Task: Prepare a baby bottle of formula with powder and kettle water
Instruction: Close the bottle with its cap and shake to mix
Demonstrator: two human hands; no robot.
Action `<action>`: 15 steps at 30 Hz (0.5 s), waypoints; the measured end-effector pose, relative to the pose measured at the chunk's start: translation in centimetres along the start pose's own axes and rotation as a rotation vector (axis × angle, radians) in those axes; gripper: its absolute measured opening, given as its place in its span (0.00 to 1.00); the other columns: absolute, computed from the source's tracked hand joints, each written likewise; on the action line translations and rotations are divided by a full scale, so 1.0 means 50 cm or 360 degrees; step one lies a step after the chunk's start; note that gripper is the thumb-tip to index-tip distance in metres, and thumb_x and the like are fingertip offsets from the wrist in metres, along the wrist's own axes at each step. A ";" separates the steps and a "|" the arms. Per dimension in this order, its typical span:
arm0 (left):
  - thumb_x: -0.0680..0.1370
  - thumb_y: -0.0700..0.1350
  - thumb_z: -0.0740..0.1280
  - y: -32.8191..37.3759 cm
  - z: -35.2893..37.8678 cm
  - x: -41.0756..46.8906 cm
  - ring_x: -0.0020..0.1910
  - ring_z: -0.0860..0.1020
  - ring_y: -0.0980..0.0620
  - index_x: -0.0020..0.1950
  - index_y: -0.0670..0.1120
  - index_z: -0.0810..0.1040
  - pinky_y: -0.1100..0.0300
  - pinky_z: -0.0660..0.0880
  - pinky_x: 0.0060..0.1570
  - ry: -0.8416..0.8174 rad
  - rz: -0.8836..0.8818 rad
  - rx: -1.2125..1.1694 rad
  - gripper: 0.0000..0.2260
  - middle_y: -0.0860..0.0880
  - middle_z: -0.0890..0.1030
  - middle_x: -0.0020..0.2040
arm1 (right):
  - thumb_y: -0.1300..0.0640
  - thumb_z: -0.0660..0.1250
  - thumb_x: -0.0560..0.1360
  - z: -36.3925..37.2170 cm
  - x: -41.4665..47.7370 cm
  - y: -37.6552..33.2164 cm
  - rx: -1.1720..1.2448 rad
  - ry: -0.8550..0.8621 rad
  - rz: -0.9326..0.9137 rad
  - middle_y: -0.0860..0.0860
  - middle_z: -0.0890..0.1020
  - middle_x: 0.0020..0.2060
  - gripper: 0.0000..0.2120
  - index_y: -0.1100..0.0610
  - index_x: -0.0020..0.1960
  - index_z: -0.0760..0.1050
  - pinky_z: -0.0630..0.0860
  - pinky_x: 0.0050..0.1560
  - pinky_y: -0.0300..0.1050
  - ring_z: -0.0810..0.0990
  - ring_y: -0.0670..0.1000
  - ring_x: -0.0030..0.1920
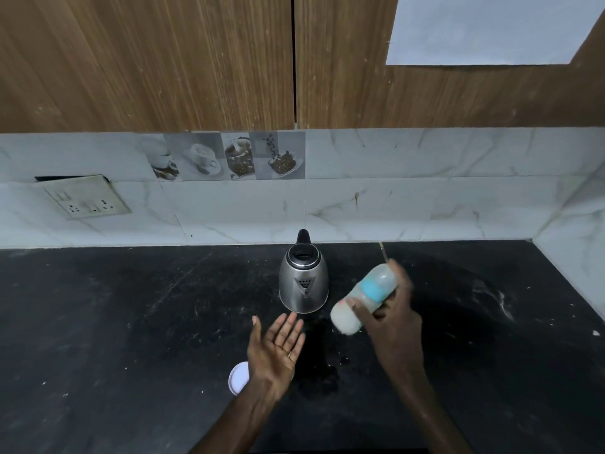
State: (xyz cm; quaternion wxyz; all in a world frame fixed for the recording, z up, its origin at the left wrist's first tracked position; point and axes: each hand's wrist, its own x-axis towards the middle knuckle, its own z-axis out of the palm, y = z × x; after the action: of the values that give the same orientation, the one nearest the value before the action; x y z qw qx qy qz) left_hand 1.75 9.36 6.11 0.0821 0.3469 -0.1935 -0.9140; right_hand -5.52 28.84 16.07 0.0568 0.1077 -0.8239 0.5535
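— Where's the bottle [363, 301]?

— In the right hand [391, 309], held up off the black tabletop [114, 322] just to the right of the kettle [303, 283]. It lies tilted, nearly on its side: the cloudy white end points down and toward the left hand [278, 348], the clear cap end points up and away. A blue band runs round its middle. The picture is smeared there, so finer detail is lost.

— How is it gripped?

— Fingers wrapped round the middle and cap end, thumb across the near side. Closed firmly on it.

— And the left one?

— Empty, palm up, fingers spread flat and wide, hovering just below and left of the bottle's white end, not touching it. There's a ring on one finger.

— The kettle?

— Steel, upright on the tabletop near the tiled wall, black lid shut, spout facing the camera, handle at the back.

— Anything else down there?

— A white round lid [238, 378] lies flat by the left wrist, partly hidden by it. Pale specks dot the tabletop. A socket plate [86, 200] sits on the wall, far left.
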 end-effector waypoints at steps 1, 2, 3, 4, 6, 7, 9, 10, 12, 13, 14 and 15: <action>0.82 0.67 0.60 -0.006 0.008 -0.002 0.70 0.79 0.39 0.73 0.38 0.75 0.44 0.71 0.74 -0.0004 -0.0011 0.0002 0.34 0.39 0.83 0.67 | 0.45 0.80 0.70 0.005 -0.002 -0.003 0.0029 0.0144 0.0012 0.48 0.83 0.59 0.46 0.32 0.78 0.55 0.82 0.49 0.43 0.86 0.43 0.47; 0.82 0.67 0.61 -0.012 0.014 -0.003 0.70 0.79 0.39 0.73 0.38 0.76 0.44 0.70 0.75 -0.0004 -0.0014 -0.0005 0.34 0.40 0.83 0.67 | 0.46 0.80 0.71 0.013 -0.003 -0.005 0.0011 0.0137 -0.0002 0.49 0.83 0.59 0.46 0.32 0.78 0.55 0.83 0.50 0.44 0.86 0.44 0.47; 0.82 0.67 0.61 -0.017 0.019 -0.004 0.70 0.79 0.40 0.73 0.38 0.76 0.44 0.70 0.75 -0.0001 -0.0008 -0.0010 0.34 0.40 0.83 0.67 | 0.45 0.80 0.71 0.021 -0.003 -0.002 -0.0058 -0.0011 -0.0022 0.49 0.83 0.60 0.46 0.32 0.78 0.54 0.83 0.51 0.47 0.86 0.45 0.48; 0.82 0.67 0.61 -0.021 0.025 -0.006 0.70 0.79 0.40 0.73 0.39 0.76 0.45 0.70 0.75 -0.0002 -0.0007 -0.0008 0.34 0.40 0.83 0.67 | 0.43 0.80 0.71 0.028 -0.007 0.001 -0.0175 -0.0246 -0.0054 0.46 0.82 0.61 0.46 0.31 0.78 0.53 0.83 0.54 0.49 0.85 0.46 0.50; 0.82 0.67 0.60 -0.027 0.032 -0.009 0.70 0.79 0.41 0.73 0.39 0.76 0.46 0.71 0.74 0.0000 -0.0026 0.0015 0.34 0.40 0.83 0.67 | 0.39 0.79 0.71 0.031 -0.015 0.002 -0.0387 -0.0518 -0.0177 0.41 0.80 0.65 0.46 0.30 0.78 0.53 0.82 0.57 0.50 0.84 0.47 0.54; 0.82 0.67 0.60 -0.030 0.034 -0.007 0.69 0.80 0.41 0.72 0.39 0.77 0.46 0.71 0.74 -0.0006 -0.0034 0.0016 0.34 0.40 0.83 0.67 | 0.39 0.79 0.71 0.030 -0.009 0.005 -0.0380 -0.0484 -0.0195 0.41 0.79 0.66 0.46 0.30 0.78 0.53 0.82 0.57 0.49 0.84 0.47 0.55; 0.82 0.67 0.60 -0.034 0.041 -0.004 0.70 0.79 0.41 0.72 0.39 0.76 0.45 0.68 0.77 -0.0023 -0.0041 0.0010 0.34 0.40 0.83 0.67 | 0.41 0.79 0.70 0.029 0.000 -0.001 -0.0158 -0.0212 -0.0124 0.43 0.80 0.64 0.46 0.33 0.79 0.55 0.83 0.56 0.50 0.85 0.47 0.54; 0.82 0.67 0.60 -0.038 0.047 -0.003 0.70 0.79 0.41 0.72 0.39 0.77 0.45 0.67 0.78 -0.0031 -0.0048 0.0006 0.34 0.40 0.83 0.67 | 0.42 0.79 0.71 0.031 0.002 -0.005 -0.0127 -0.0143 -0.0130 0.44 0.81 0.64 0.46 0.33 0.79 0.55 0.84 0.55 0.51 0.86 0.47 0.53; 0.82 0.67 0.59 -0.046 0.052 0.000 0.70 0.79 0.42 0.72 0.39 0.77 0.45 0.65 0.79 -0.0032 -0.0067 -0.0002 0.34 0.41 0.83 0.68 | 0.40 0.79 0.70 0.035 0.004 -0.010 -0.0230 -0.0306 -0.0162 0.44 0.82 0.63 0.46 0.31 0.78 0.54 0.83 0.56 0.52 0.86 0.47 0.53; 0.82 0.68 0.59 -0.049 0.054 0.002 0.70 0.79 0.42 0.72 0.39 0.77 0.45 0.65 0.79 -0.0033 -0.0078 -0.0010 0.35 0.41 0.83 0.68 | 0.39 0.79 0.70 0.034 0.004 -0.013 -0.0312 -0.0423 -0.0188 0.43 0.82 0.62 0.46 0.30 0.78 0.53 0.83 0.56 0.51 0.86 0.47 0.52; 0.82 0.68 0.59 -0.052 0.056 0.004 0.70 0.79 0.43 0.72 0.39 0.77 0.45 0.65 0.79 -0.0038 -0.0091 -0.0012 0.35 0.41 0.83 0.67 | 0.39 0.79 0.70 0.031 0.007 -0.012 -0.0370 -0.0439 -0.0210 0.42 0.82 0.61 0.45 0.29 0.77 0.54 0.83 0.55 0.49 0.86 0.46 0.51; 0.81 0.68 0.59 -0.052 0.057 0.007 0.70 0.79 0.43 0.72 0.39 0.77 0.45 0.65 0.79 -0.0039 -0.0095 -0.0012 0.35 0.41 0.83 0.67 | 0.40 0.79 0.70 0.026 0.014 -0.011 -0.0336 -0.0343 -0.0185 0.42 0.83 0.60 0.45 0.30 0.77 0.55 0.83 0.55 0.47 0.86 0.44 0.50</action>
State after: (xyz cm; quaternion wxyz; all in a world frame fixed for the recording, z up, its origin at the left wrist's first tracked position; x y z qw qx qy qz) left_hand -0.43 12.49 6.78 0.0539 0.3409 -0.1806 -0.9210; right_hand -6.02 27.34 16.20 0.0110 0.2075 -0.8712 0.4448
